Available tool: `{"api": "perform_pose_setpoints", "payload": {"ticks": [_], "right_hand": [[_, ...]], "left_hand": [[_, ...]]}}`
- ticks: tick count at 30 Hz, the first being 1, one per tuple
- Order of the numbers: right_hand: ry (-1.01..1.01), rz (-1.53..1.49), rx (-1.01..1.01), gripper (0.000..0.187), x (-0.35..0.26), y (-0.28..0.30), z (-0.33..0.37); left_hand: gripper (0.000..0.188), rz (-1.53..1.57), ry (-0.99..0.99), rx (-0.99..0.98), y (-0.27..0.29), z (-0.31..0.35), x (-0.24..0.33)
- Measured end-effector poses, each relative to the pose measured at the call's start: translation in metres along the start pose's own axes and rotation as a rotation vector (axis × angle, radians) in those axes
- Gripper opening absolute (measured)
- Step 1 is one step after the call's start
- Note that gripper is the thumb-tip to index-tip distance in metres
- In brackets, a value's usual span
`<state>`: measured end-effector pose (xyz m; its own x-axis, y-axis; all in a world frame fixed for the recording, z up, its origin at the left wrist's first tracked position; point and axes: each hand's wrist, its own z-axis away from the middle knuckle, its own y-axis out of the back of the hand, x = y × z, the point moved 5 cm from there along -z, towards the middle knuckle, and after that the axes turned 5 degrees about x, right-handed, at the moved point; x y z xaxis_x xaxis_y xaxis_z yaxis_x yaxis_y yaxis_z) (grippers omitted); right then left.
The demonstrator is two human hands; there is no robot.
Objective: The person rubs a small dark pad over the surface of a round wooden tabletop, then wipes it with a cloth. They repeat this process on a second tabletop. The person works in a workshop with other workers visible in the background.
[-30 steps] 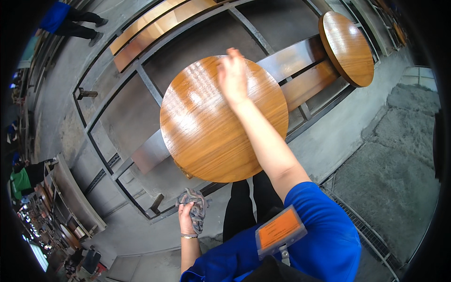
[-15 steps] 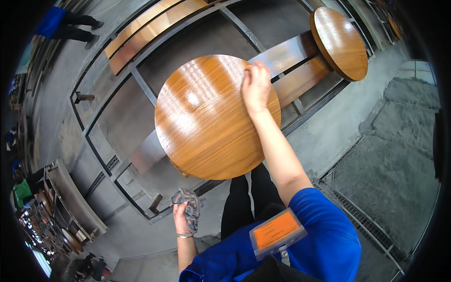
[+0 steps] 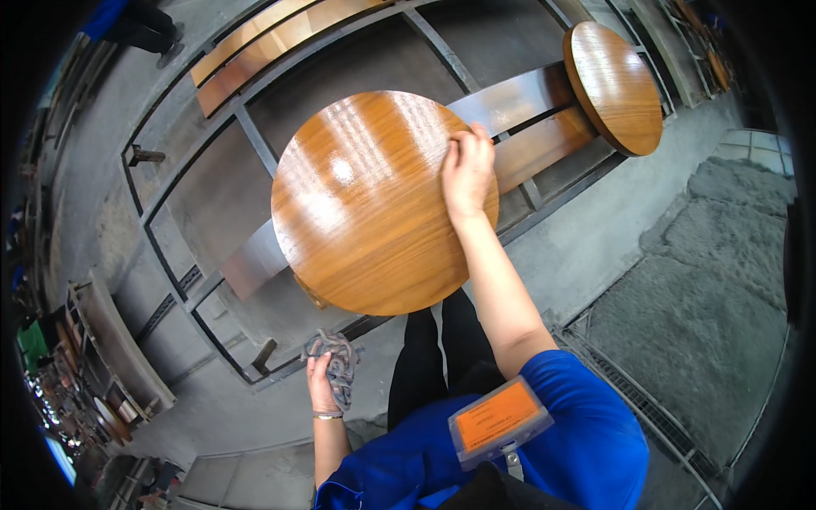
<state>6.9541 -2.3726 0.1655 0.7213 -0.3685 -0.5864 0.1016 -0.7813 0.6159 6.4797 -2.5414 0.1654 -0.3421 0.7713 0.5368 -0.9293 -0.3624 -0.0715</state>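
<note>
A large round wooden top with a glossy brown finish lies in front of me, raised on boards over a metal frame. My right hand rests on its surface near the right edge, fingers loosely bent and somewhat apart, with nothing visible in them. Below the top's lower left edge, my left hand is closed round a crumpled grey patterned rag, held clear of the wood. A small piece of wood shows from under the top's lower left rim.
A second round wooden top sits at the far right on two boards. More boards lie across the dark metal frame at the back. A person stands far left. A floor grating runs at the right.
The view has shifted slightly, so the top and both hands sit a little further left. My right hand has moved slightly down along the top's right edge; my left still holds the rag.
</note>
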Motion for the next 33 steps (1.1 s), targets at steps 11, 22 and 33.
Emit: {"api": "perform_pose_setpoints", "payload": {"ticks": [11,22,33], "right_hand": [[0.239,-0.196,-0.366,0.010,-0.078,-0.006,0.063],[0.310,-0.295,-0.399,0.020,-0.095,0.011,0.088],[0.127,-0.171,-0.296,0.014,-0.060,0.040,0.070]], "left_hand": [[0.039,0.022,-0.010,-0.028,-0.025,-0.009,-0.014],[0.042,-0.074,-0.180,0.084,-0.058,-0.010,0.003],[0.039,-0.011,-0.185,0.103,-0.077,0.002,-0.012]]}}
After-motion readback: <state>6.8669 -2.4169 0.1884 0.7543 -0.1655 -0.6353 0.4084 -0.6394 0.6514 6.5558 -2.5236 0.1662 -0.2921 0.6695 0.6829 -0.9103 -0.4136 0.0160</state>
